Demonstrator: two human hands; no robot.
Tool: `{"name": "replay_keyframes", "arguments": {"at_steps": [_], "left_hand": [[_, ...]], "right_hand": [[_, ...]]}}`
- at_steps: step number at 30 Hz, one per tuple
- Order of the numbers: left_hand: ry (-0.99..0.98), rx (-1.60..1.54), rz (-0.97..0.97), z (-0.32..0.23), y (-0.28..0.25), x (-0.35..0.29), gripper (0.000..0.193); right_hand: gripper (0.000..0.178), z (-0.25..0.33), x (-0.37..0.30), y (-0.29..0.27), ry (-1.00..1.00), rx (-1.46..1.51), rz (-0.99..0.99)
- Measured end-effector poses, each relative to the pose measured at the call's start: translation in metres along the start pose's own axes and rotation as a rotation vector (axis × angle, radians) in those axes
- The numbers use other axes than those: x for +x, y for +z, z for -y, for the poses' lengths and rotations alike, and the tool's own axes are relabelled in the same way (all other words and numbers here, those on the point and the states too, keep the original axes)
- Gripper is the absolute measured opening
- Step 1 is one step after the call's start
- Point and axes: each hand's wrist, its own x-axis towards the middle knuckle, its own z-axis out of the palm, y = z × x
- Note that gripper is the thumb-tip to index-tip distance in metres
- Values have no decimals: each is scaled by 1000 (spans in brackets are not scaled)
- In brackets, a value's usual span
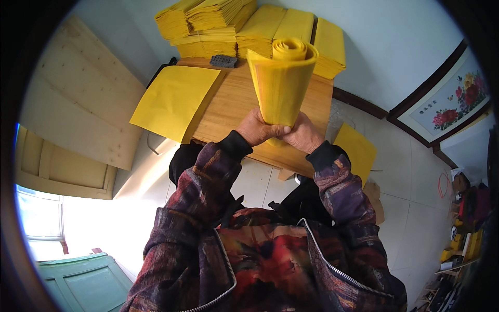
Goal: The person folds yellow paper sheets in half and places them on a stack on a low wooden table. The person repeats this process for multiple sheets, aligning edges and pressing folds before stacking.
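Observation:
A thick roll of yellow paper (283, 88) stands upright over the wooden table, its coiled top end wider than the bottom. Around its lower end my left hand (257, 128) is closed from the left, thumb pointing across the front. My right hand (304, 136) grips the same end from the right, and the two hands meet there. Most of the right fingers are hidden behind the roll. To the left, a pile of flat yellow paper sheets (176, 99) lies at the table's edge.
Stacked bundles of yellow paper (260, 31) line the back of the wooden table (221, 117). A dark grey block (223, 61) lies before them. More yellow paper (356, 151) is at the right. Wooden boards (83, 93) lean on the left; a framed flower picture (447, 99) stands far right.

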Motion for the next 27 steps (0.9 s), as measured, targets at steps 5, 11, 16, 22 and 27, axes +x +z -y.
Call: {"name": "replay_keyframes", "arguments": {"at_steps": [5, 11, 16, 22, 27], "left_hand": [[-1, 189, -31, 6, 7, -2, 40], [180, 177, 36, -9, 11, -8, 43], [174, 49, 49, -11, 20, -24, 41], [83, -44, 48, -11, 18, -34, 35], [274, 299, -331, -15, 19, -44, 44]], "right_hand": [[40, -11, -9, 11, 205, -227, -12], [40, -5, -11, 10, 63, -67, -61], [38, 8, -21, 16, 33, -128, -40], [35, 24, -20, 18, -52, -53, 12], [35, 40, -18, 11, 57, -141, -64]]}}
